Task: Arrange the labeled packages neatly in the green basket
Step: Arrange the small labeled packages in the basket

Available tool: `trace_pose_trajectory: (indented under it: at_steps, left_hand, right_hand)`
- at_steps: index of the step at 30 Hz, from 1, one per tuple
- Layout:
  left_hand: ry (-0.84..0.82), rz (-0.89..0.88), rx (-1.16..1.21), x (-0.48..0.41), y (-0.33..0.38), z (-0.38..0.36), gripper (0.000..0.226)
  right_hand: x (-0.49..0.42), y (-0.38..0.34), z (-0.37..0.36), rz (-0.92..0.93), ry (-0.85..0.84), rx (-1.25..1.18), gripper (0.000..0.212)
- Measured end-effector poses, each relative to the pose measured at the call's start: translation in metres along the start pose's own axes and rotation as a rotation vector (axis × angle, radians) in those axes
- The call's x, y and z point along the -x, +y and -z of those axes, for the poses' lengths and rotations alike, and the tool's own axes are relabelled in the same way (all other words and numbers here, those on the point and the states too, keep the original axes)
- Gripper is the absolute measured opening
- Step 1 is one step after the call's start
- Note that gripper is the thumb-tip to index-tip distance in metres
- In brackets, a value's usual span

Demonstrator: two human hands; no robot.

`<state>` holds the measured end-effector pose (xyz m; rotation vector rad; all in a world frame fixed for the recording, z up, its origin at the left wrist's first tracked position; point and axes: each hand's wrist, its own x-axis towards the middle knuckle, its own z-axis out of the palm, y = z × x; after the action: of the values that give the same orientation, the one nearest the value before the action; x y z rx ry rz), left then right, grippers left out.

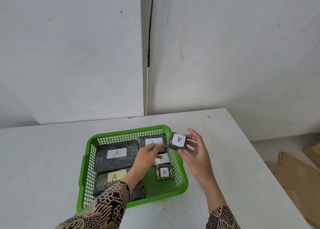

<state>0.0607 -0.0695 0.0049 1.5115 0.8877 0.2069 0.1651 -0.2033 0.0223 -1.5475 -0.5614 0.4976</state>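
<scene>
Because the packages go label-up in rows, we keep the two big ones, one [116, 155] behind and one [110, 178] in front, flat along the left side of the basket [86, 159], which leaves the right side for smaller ones. A medium package [152, 142] sits at the far right, a small one [164, 172] nearer us, and another [163, 158] lies between them, partly hidden.

Our right hand [194, 152] holds a small cube [177, 141] just above the basket's far right rim, fingers spread around its sides, its label upside down to us, so we judge it wants turning before it goes down. Our left hand [149, 155] reaches into the basket, fingers loosely extended over the medium package; blur stops us telling whether it grips or only touches. Everything rests on the table [43, 159].
</scene>
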Motion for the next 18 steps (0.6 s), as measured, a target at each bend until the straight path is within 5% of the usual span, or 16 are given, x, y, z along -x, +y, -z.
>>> trace_pose_trajectory:
  at_steps: [2, 7, 14, 18]
  left_hand:
    - [-0.095, 0.017, 0.262, 0.005, 0.018, 0.005, 0.03]
    - [-0.268, -0.042, 0.317, 0.015, 0.03, 0.008, 0.049]
    - [-0.251, -0.016, 0.493, 0.019, 0.018, 0.008, 0.02]
    - [-0.211, 0.065, 0.192, 0.018, -0.003, 0.014, 0.036]
  right_hand:
    - [0.001, -0.002, -0.001, 0.007, -0.026, -0.03, 0.07]
    - [0.007, -0.005, -0.008, 0.076, -0.049, -0.018, 0.07]
    - [0.019, 0.009, -0.005, 0.069, -0.078, 0.182, 0.063]
    - [0.027, 0.037, 0.015, -0.032, 0.121, 0.288, 0.043]
